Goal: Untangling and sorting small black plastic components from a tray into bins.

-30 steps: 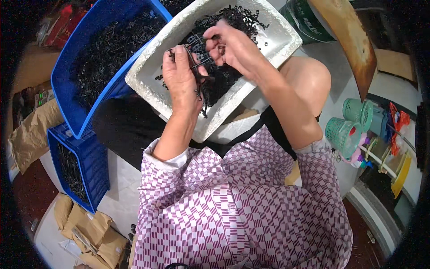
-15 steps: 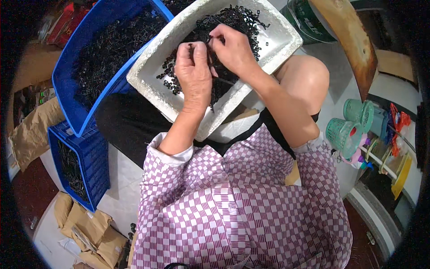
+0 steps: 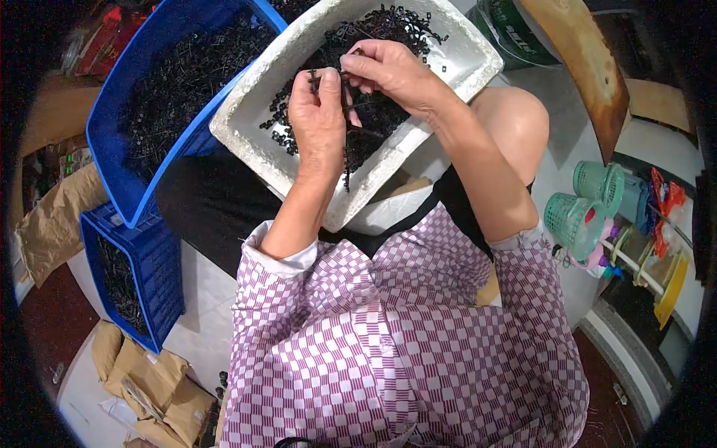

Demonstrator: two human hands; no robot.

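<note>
Both hands work over a white foam box (image 3: 250, 95) that rests on my lap and holds a heap of small black plastic pieces (image 3: 381, 28). Thumb and fingers of my left hand (image 3: 317, 119) are closed on a thin black plastic sprue (image 3: 346, 168), whose lower end hangs beside the palm. Close against it, my right hand (image 3: 396, 78) pinches at the same sprue near its top. The spot between the fingertips is partly hidden, so the small piece there cannot be made out.
A blue bin (image 3: 97, 131) full of black sprues stands to the left, with a smaller blue crate (image 3: 168, 276) below it. Brown paper sacks (image 3: 160, 388) lie at lower left. A green bucket (image 3: 511, 33), a wooden board (image 3: 579, 60) and green baskets (image 3: 571, 224) are on the right.
My right hand has turned, its fingers now flatter and the wrist a little further right. My left hand has shifted slightly left, and the hanging sprue shows more clearly.
</note>
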